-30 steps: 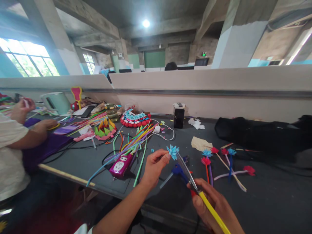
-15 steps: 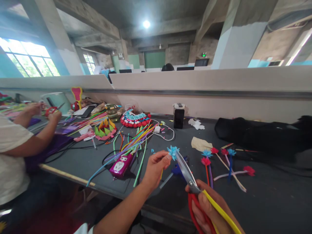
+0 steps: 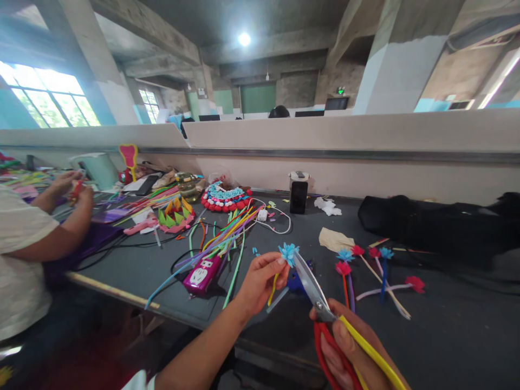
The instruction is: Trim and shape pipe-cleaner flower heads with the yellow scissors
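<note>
Your left hand (image 3: 262,283) pinches the blue flower (image 3: 288,252); your right hand (image 3: 354,349) grips the scissors (image 3: 320,306). Snip gently, with the blades (image 3: 309,281) clear of your left fingers (image 3: 265,262).

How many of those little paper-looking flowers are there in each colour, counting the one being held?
Blue flowers: 3 (1 in the left hand, 2 on the table)
Red or pink flowers: 4 (all on the table)
Total: 7
</note>
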`<act>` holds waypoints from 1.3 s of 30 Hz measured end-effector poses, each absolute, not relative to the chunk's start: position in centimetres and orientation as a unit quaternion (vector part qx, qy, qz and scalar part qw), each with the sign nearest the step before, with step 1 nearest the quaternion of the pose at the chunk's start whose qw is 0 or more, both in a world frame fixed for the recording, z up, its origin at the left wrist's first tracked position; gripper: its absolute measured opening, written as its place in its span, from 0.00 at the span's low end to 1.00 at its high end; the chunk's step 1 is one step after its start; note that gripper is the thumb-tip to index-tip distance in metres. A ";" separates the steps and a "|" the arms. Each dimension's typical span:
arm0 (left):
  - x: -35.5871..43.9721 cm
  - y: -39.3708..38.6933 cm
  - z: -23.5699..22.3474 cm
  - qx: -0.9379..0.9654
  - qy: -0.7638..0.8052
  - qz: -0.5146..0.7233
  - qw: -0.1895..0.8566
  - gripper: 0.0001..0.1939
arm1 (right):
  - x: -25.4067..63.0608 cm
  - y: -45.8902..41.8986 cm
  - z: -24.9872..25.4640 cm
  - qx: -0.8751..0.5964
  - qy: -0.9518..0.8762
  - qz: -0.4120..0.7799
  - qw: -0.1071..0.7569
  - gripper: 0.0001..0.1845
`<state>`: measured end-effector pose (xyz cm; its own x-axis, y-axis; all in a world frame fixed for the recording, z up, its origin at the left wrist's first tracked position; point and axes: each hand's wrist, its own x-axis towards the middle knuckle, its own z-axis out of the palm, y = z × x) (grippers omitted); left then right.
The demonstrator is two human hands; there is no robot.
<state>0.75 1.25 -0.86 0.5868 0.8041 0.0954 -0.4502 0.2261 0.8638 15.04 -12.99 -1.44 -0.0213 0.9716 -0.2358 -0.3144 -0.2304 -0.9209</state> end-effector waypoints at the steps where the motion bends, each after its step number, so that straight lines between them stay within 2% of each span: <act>1: 0.7 1.3 -0.9 0.467 0.188 0.407 0.762 0.13 | 15.1 -13.0 -1.5 -0.472 -0.345 0.626 0.515 0.34; 8: 0.7 1.5 -1.0 0.487 0.171 0.412 0.751 0.15 | 15.5 -12.6 -2.0 -0.424 -0.362 0.648 0.518 0.31; 12: 0.7 1.5 -1.1 0.484 0.181 0.428 0.741 0.14 | 15.6 -12.7 -2.1 -0.447 -0.375 0.631 0.511 0.33; 18: 0.6 1.6 -1.0 0.483 0.214 0.460 0.713 0.12 | 16.4 -13.1 -2.6 -0.534 -0.408 0.529 0.518 0.35; 25: 0.5 1.8 -1.2 0.507 0.229 0.493 0.669 0.12 | 17.1 -12.8 -3.1 -0.577 -0.468 0.368 0.559 0.26; 32: 0.4 2.1 -1.7 0.542 0.245 0.501 0.628 0.10 | 17.3 -12.9 -2.9 -0.582 -0.557 0.302 0.510 0.18; 39: 0.5 1.7 -1.1 0.572 0.254 0.518 0.583 0.10 | 17.5 -12.9 -3.3 -0.615 -0.590 0.234 0.468 0.19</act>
